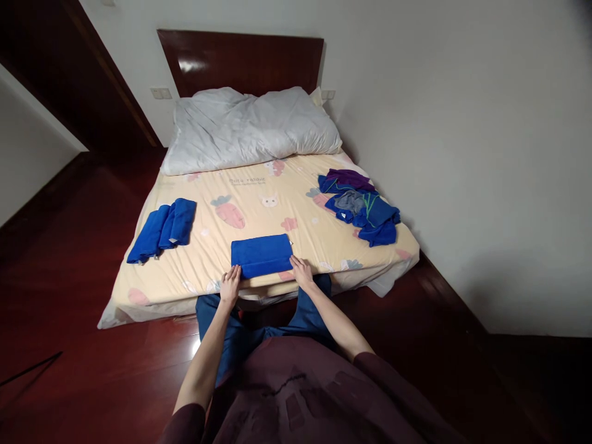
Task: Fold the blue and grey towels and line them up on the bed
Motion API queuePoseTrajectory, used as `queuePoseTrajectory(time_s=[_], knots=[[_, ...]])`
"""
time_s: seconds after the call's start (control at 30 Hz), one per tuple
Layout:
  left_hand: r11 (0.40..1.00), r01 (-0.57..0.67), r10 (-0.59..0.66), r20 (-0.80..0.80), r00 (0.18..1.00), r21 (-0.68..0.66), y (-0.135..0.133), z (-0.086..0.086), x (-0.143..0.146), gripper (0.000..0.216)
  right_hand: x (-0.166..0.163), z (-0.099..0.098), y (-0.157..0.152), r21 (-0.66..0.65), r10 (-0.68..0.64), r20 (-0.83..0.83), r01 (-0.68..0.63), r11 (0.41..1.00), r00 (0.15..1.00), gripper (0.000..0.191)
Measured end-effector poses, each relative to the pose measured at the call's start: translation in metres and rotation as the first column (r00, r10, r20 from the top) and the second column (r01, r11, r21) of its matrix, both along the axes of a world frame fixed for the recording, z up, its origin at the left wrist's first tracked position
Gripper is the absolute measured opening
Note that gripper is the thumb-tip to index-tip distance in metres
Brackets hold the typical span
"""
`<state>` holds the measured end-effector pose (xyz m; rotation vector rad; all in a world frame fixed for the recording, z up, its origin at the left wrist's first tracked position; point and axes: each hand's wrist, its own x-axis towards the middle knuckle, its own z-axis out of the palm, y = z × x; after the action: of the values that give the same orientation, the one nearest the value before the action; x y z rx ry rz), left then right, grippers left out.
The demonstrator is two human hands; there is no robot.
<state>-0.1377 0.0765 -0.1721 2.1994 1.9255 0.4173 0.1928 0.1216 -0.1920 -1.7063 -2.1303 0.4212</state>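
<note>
Cloth (261, 250), blue and folded into a flat rectangle, is lying at the near edge of the bed (208, 256), midway between two groups of fabric. A crease is running across its near portion. The left hand (230, 283) is touching the near left corner, fingers resting on the fabric. The right hand (302, 271) is touching the right side close to the near corner, fingers bent. Whether either hand is pinching the fabric or only pressing on it cannot be told, since the thumbs are not showing clearly.

On the left side of the bed, folded blue bundles (150, 234) are lying side by side, touching. On the right side, a loose pile of clothes (349, 203) is lying crumpled, showing blue, purple and grey fabric with green trim. White bedding (250, 132) is lying across the far end, in front of a dark wooden headboard (245, 58). The person is wearing blue trousers (317, 302) and a maroon top (305, 370).
</note>
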Motion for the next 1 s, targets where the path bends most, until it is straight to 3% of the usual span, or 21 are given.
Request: queuePoseTrajectory(time_s=[0.47, 0.67, 0.77, 0.87, 1.0], knots=[[0.995, 0.101, -0.101, -0.021, 0.995, 0.025, -0.047, -0.013, -0.013, 0.069, 0.015, -0.006, -0.052, 0.041, 0.08, 0.041, -0.081, 0.996, 0.996, 0.059], [0.998, 0.053, -0.056, 0.07, 0.996, 0.045, -0.045, -0.019, -0.014, 0.066, 0.016, 0.001, -0.052, 0.042, 0.083, 0.067, -0.086, 0.995, 0.994, 0.055], [1.0, -0.021, 0.016, 0.217, 0.976, 0.018, -0.033, -0.02, -0.019, 0.069, 0.019, 0.001, -0.045, 0.061, 0.067, -0.031, -0.065, 0.996, 0.997, 0.06], [0.998, -0.055, 0.055, 0.372, 0.927, -0.011, -0.02, -0.018, -0.027, 0.065, 0.024, -0.003, -0.034, 0.071, 0.038, -0.231, -0.022, 0.997, 0.972, 0.059], [0.987, -0.132, 0.162, 0.489, 0.857, -0.095, -0.008, -0.013, -0.033, 0.039, 0.027, -0.01, -0.018, 0.03, -0.061, -0.412, 0.081, 0.996, 0.909, 0.032]])
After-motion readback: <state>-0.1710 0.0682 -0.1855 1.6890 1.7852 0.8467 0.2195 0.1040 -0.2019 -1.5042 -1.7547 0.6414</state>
